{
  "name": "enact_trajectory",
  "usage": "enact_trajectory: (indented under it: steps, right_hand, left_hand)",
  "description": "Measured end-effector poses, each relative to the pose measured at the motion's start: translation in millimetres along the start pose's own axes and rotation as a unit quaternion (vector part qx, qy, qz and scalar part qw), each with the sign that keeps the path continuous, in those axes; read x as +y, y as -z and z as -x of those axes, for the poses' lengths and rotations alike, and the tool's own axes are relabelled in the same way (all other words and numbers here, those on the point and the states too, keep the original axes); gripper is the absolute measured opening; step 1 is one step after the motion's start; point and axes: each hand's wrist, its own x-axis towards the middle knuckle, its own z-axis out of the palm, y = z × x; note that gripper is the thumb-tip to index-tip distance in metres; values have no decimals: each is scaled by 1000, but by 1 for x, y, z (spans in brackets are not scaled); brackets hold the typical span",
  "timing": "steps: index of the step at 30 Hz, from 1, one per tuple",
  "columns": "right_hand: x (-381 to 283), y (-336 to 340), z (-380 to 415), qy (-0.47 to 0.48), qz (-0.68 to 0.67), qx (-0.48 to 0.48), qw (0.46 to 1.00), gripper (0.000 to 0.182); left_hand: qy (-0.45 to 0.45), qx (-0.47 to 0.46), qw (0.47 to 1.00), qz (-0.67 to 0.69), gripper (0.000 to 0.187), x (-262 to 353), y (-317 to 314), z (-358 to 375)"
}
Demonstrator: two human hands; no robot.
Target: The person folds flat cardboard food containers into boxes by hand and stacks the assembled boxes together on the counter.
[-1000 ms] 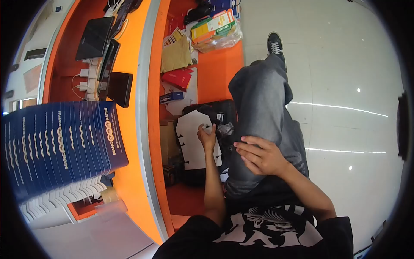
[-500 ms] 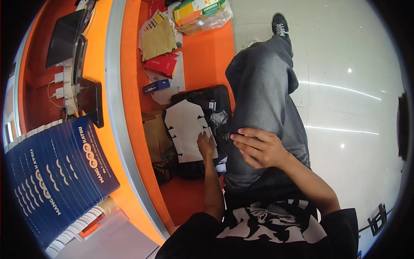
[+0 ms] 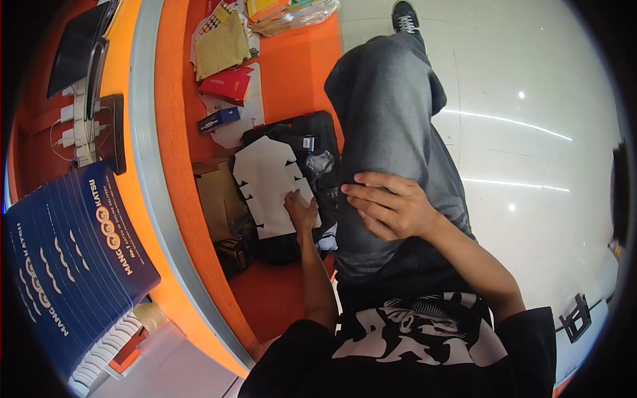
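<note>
My left hand (image 3: pixel 300 210) reaches down under the orange counter and grips the near edge of a flat white die-cut cardboard sheet (image 3: pixel 265 182). That sheet lies on a black bag (image 3: pixel 317 129) on the orange floor shelf. My right hand (image 3: pixel 388 205) rests flat, fingers spread, on my grey-trousered thigh (image 3: pixel 381 119) and holds nothing. A crumpled clear plastic wrapper (image 3: pixel 320 162) sits just right of the sheet.
A fanned stack of blue printed cartons (image 3: pixel 63 255) lies on the orange counter (image 3: pixel 149 192) at left. Tablets and chargers (image 3: pixel 93 99) stand further back. Under the counter are a brown box (image 3: pixel 215 196), a red packet (image 3: pixel 229 85), a tan envelope (image 3: pixel 219 43) and a small blue box (image 3: pixel 217 119).
The view has swung down and left, so everything shifts up-left in the picture. My left hand slid from the sheet's top edge to its near lower edge. My right hand stays on the thigh.
</note>
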Motion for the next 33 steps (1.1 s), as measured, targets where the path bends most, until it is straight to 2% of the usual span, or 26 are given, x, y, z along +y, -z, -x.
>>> enact_trajectory:
  steps: [4, 6, 7, 9, 10, 12, 16, 18, 19, 21, 22, 24, 27, 28, 30, 31, 33]
  right_hand:
    - [-2, 0, 2, 1, 7, 3, 1000, 25]
    - [-2, -1, 2, 7, 11, 4, 1000, 25]
    - [-3, 0, 2, 8, 13, 4, 1000, 25]
    - [-4, 2, 1, 2, -10, 1, 1000, 24]
    - [-4, 2, 1, 4, -8, 1, 1000, 24]
    - [-4, 1, 1, 2, -16, -4, 1000, 24]
    - [-3, -3, 3, 10, 2, -5, 1000, 24]
    - [-4, -3, 3, 11, 1, -6, 1000, 25]
    - [-4, -3, 3, 12, 1, -6, 1000, 25]
    - [-5, -3, 3, 13, 5, -1, 1000, 25]
    - [-6, -2, 3, 15, 5, -1, 1000, 25]
    - [-6, -1, 3, 17, 9, -1, 1000, 25]
    - [-6, 1, 2, 18, 3, -8, 1000, 24]
    - [-5, 0, 3, 22, 8, -10, 1000, 24]
    - [-5, 0, 1, 7, -4, -40, 999, 25]
    - [-12, 3, -6, 18, 4, -41, 999, 25]
    - [-38, 9, -25, -105, -41, -91, 989, 43]
  left_hand:
    - [-18, -6, 1000, -14, 55, 1, -4, 1]
    - [-81, -20, 994, -75, 48, -2, -13, -5]
    - [-82, -19, 994, -74, 48, -4, -17, -4]
    - [16, -2, 999, -39, 45, 15, -11, 4]
    - [16, -1, 999, -37, 45, 20, -9, 4]
    - [19, 62, 997, -40, 34, 23, -7, 7]
    - [61, 75, 995, -3, 33, 34, 5, 13]
    - [70, 114, 985, 105, 29, 14, -7, 10]
    - [70, 115, 985, 105, 29, 6, -14, 9]
    - [137, 140, 948, 251, 31, 2, -17, 9]
    - [137, 142, 947, 252, 31, -2, -16, 11]
    - [126, 193, 949, 215, 30, 8, 5, 11]
    - [120, 240, 936, 229, 26, 49, 58, 12]
    - [119, 241, 934, 235, 26, 62, 76, 11]
    - [60, 156, 933, 319, 21, 90, 113, 12]
    - [55, 162, 928, 330, 21, 111, 133, 16]
    - [28, 151, 885, 440, 26, 154, 171, 22]
